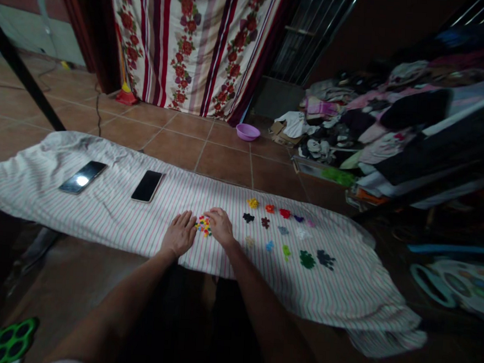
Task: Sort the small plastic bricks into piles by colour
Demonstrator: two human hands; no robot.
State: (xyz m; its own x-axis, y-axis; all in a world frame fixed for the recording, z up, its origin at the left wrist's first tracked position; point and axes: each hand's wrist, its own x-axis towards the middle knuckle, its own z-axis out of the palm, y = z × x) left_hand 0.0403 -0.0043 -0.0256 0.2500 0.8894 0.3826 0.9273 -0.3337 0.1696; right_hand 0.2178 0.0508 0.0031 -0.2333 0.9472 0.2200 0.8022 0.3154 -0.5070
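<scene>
On striped cloth, small multicoloured pieces between flat left hand, seemingly empty, perhaps fencing them, and half-curled right hand, hold unclear; single-colour piles spaced apart, presumably against mixing.

This place seems a home. A flowered curtain hangs above tiled floor. Many clothes lie heaped.

Phones left, piles right
From here I see cloth beneath both, pieces between the hands, basin behind.
</scene>
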